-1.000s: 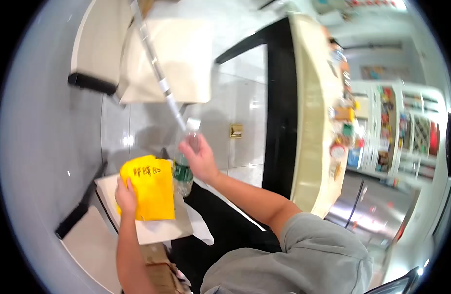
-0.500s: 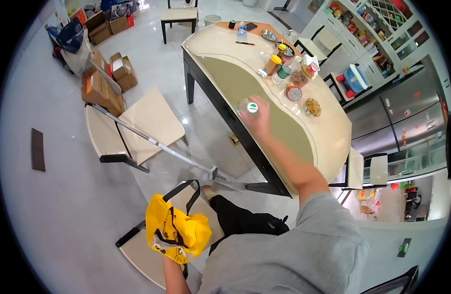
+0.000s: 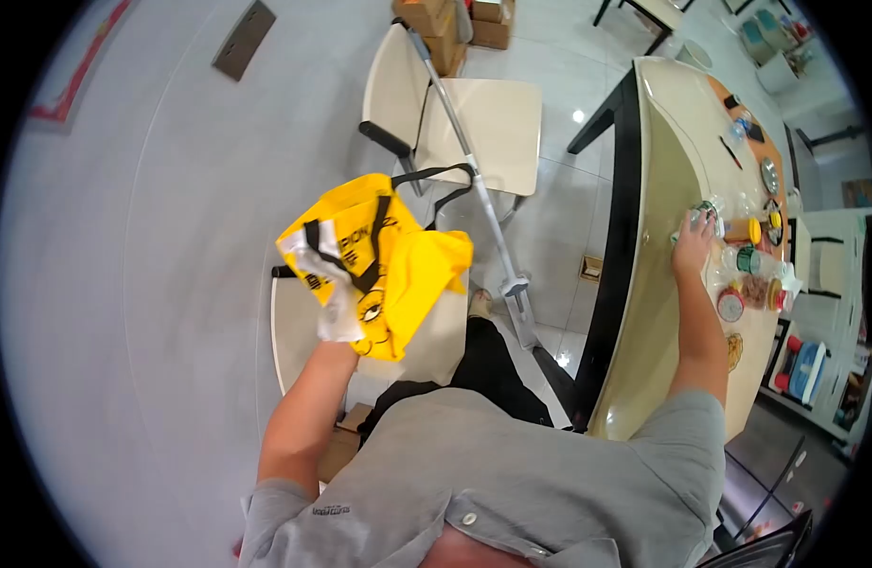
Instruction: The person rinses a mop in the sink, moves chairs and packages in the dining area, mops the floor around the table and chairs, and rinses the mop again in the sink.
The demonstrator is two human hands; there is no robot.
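A yellow tote bag [image 3: 412,293] with black straps, black lettering and a printed cartoon face is held up above a chair at the left. My left hand [image 3: 339,350] grips it from below, the fingers hidden by the fabric. Something white and crumpled [image 3: 339,308] shows at the bag's near side. Over the table [image 3: 658,284], at the right, my right hand [image 3: 694,248] is closed around a clear plastic bottle [image 3: 707,210]. Just beyond that hand are a yellow-lidded jar [image 3: 742,230] and another clear bottle with a green label [image 3: 745,258].
A mop with a grey pole [image 3: 488,213] leans across a cream chair [image 3: 493,123]. Farther along the table are a red-lidded jar [image 3: 730,304], a snack bowl [image 3: 734,350], a pen [image 3: 730,152] and a metal dish [image 3: 769,176]. Cardboard boxes [image 3: 445,38] stand behind the chair.
My view has swung left. My right hand, with the bottle, has moved from the table's near side to beside the jars. The bag in my left hand has turned, showing its printed face.
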